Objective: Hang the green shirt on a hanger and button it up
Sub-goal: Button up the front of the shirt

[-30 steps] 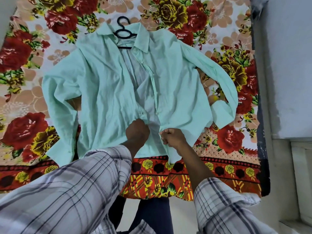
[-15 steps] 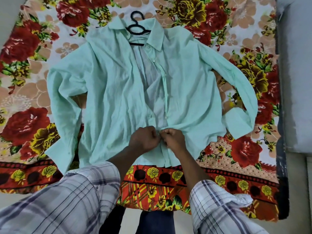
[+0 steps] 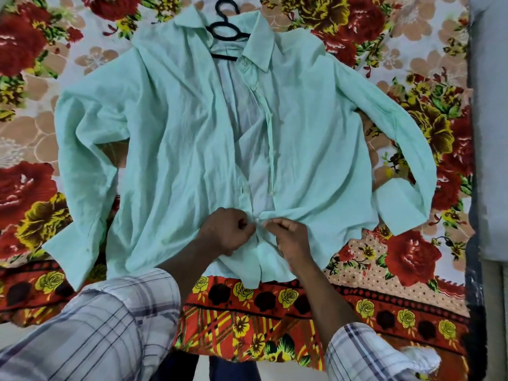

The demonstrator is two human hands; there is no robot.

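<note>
Down at six o'clock, left hand point(image 3: 225, 233) and right hand point(image 3: 290, 239) pinch both front edges of the shirt point(image 3: 178, 138) together, the open gap running toward twelve.

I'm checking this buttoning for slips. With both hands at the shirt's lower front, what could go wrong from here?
The left hand and right hand pinch the front edges of the green shirt low down while the front above gapes, so a button might go into the wrong hole and leave the edges uneven. The fabric is bunched and creased there; fastening may trap folds. Tugging downward might shift the collar on the black hanger.
</note>
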